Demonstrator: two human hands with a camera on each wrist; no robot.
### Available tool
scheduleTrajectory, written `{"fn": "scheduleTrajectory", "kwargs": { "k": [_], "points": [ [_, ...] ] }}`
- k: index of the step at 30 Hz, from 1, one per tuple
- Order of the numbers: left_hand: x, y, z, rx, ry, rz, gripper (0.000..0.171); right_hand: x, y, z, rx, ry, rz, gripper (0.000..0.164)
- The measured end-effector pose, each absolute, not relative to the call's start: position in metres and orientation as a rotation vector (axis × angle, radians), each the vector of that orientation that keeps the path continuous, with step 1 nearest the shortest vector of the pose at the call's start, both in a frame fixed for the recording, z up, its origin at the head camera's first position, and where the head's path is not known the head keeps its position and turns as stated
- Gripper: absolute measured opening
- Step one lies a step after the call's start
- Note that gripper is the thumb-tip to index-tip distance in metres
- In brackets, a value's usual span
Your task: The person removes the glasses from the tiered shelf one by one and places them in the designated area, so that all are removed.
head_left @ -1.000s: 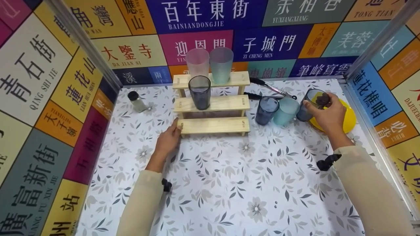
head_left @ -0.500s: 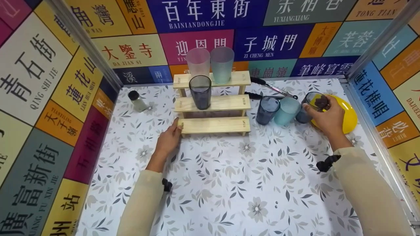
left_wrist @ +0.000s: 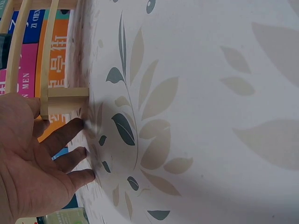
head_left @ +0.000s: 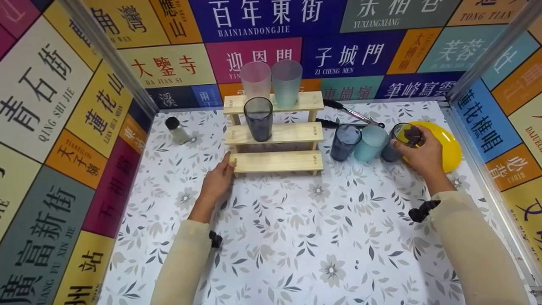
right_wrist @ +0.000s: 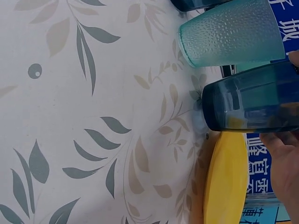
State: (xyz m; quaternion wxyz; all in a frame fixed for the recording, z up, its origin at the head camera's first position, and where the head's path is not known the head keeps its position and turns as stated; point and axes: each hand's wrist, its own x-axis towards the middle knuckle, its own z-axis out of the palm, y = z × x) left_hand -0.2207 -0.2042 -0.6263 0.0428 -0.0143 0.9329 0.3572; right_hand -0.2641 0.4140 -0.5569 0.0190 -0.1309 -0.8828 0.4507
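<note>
- By the right grip (head_left: 425,152) the dark blue cup (head_left: 390,151) is firmly grasped near its rim: the thumb is put on one side, the other fingers are curled on the opposite side.
- This cup is held with its mouth upward, immediately to the left of the right grip; whether its base is touching the worktop (head_left: 271,254) cannot be told.
- The yellow dish (head_left: 452,148) is placed beside the right grip, at its right, and is partly hidden by it.
- To the left of the right grip, next to the grasped cup, the teal cup (head_left: 369,145) is stood, and farther left the second blue cup (head_left: 345,144).
- Beyond these cups, more distant from the right grip, the black-handled tongs (head_left: 353,115) are laid.
- The left grip (head_left: 218,180) is not clenched: its fingers are spread, and the left end of the lowest step of the wooden rack (head_left: 279,162) is touched by it.
- The rack is situated to the right of the left grip, between both grips.
- Beyond the left grip, the grey cup (head_left: 258,121) is carried by the middle step; the pink cup (head_left: 255,80) and the pale green cup (head_left: 286,87) are carried by the top one.
- The black-capped bottle (head_left: 180,134) is placed beyond the left grip, toward its left.
</note>
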Motion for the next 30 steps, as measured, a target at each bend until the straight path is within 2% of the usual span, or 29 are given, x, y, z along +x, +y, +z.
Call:
{"fn": "scheduleTrajectory", "kwargs": {
  "k": [5, 30],
  "points": [
    [-0.2151, -0.1963, -0.6108, -0.056, 2.858, 1.059, 0.062, -0.2644, 0.4154, -0.5594, -0.380, -2.754, 1.397, 0.104],
    [-0.2167, -0.1960, -0.6130, -0.085, 2.864, 1.064, 0.061, -0.2690, 0.4206, -0.5659, -0.276, -2.789, 1.391, 0.098]
  ]
}}
